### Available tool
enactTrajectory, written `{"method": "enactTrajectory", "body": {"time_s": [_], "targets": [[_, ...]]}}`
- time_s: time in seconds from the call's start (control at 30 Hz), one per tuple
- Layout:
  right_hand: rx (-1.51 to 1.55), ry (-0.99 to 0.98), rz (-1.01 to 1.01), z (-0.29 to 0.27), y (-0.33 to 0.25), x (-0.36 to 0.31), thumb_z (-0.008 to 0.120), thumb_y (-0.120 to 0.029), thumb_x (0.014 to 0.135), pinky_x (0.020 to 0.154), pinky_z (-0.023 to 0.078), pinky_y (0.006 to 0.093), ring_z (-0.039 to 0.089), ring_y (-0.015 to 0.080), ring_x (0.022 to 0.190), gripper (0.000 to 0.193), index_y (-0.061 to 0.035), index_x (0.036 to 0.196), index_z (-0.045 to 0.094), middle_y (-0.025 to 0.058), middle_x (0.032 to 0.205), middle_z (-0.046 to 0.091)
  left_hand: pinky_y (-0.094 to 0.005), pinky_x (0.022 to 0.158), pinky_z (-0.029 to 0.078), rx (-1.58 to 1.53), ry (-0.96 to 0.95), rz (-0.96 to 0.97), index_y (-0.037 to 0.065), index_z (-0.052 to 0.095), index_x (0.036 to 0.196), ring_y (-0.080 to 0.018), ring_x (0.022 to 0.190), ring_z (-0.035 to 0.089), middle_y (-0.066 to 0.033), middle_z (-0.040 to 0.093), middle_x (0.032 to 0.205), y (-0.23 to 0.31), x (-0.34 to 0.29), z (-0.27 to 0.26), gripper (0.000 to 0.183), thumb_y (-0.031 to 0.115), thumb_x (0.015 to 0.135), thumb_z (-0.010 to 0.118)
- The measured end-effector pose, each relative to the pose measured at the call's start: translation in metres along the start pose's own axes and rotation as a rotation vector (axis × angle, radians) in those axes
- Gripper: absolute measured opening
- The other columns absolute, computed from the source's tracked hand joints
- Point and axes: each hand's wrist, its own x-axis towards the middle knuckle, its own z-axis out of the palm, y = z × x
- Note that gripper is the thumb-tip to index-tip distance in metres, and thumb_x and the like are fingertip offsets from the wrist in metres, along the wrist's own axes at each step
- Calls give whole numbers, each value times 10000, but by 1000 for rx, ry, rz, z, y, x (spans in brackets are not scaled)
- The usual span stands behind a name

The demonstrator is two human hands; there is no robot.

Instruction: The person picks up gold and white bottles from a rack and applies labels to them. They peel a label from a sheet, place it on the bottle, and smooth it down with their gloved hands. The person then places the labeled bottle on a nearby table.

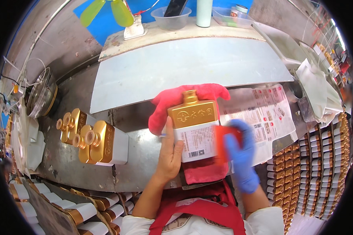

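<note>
A flat-shouldered bottle, gold above and white below, lies on a pink cloth pad with its neck pointing away from me. A printed white label covers its lower face. My bare left hand grips the bottle's left side, fingers along the edge and thumb near the label. In my right hand, which wears a blue glove, a flat red-orange scraper is held against the label's right edge. That hand is slightly blurred, and its far fingers are partly hidden.
Several gold-and-white bottles lie on the metal table at left. Sheets of printed labels are at right, beyond my glove. A grey board, a small fan and plastic tubs sit at the back. Rows of bottles stand lower right.
</note>
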Motion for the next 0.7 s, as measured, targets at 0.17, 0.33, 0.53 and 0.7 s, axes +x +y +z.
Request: {"method": "enactTrajectory", "body": {"time_s": [0.17, 0.33, 0.53, 0.7], "targets": [[-459, -223, -57, 40, -18, -8, 550, -29, 867, 902, 427, 380, 534, 324, 969, 292, -15, 1152, 487, 174, 1050, 531, -339, 1089, 216, 127, -14, 43, -37, 57, 1469, -321, 1343, 296, -222, 228, 1493, -3, 4, -2, 612, 141, 979, 377], [-570, 23, -155, -5, 21, 2, 537, -59, 888, 861, 448, 378, 561, 327, 989, 298, 5, 1174, 478, 175, 1102, 543, -361, 1065, 246, 83, -30, 28, -40, 66, 1467, -352, 1278, 363, -256, 299, 1441, -3, 2, -3, 622, 144, 970, 391], [-244, 88, -178, 3, -9, 39, 646, 22, 814, 789, 482, 315, 585, 176, 897, 349, -28, 1136, 522, 111, 1040, 580, -365, 1086, 216, 52, -45, 42, -32, 59, 1471, -358, 1305, 335, -253, 279, 1455, -6, 4, -8, 629, 110, 958, 395], [-325, -495, -733, 4, 3, 26, 713, 34, 643, 685, 485, 292, 618, 196, 744, 317, -144, 896, 642, 39, 878, 665, -380, 1107, 183, 2, -120, -24, -20, 63, 1473, -367, 1354, 267, -251, 243, 1472, -18, -9, -21, 800, 226, 896, 559]]}}
